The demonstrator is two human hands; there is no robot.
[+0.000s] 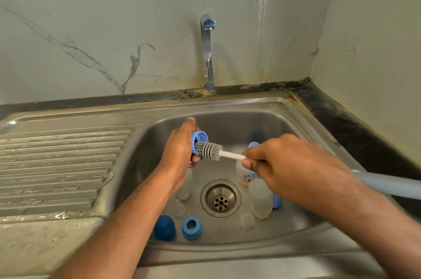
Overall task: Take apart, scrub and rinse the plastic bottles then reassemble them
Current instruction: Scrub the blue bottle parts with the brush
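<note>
Gripping a light-blue screw ring (198, 142) over the sink (303, 228), the left hand (180, 155) turns its opening rightward. The right hand (287, 164) clasps the bottle brush (211, 151) by its white stem, grey bristle tip inside the ring. Below lie a clear bottle (260, 199), a dark-blue cap (164, 227) and another ring (191, 227).

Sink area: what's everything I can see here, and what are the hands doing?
Sink: one, steel, centre.
Drain: one, steel, basin floor.
Draining board: one, steel, left.
Tap: one, chrome, behind basin.
Brush: one, grey head, white stem, tip inside the ring.
Ring: one, blue, held.
Collar: one, blue, basin front.
Cap: one, dark blue, beside collar.
Bottle: one, clear, under right hand.
Left hand: grips ring.
Right hand: grips brush.
</note>
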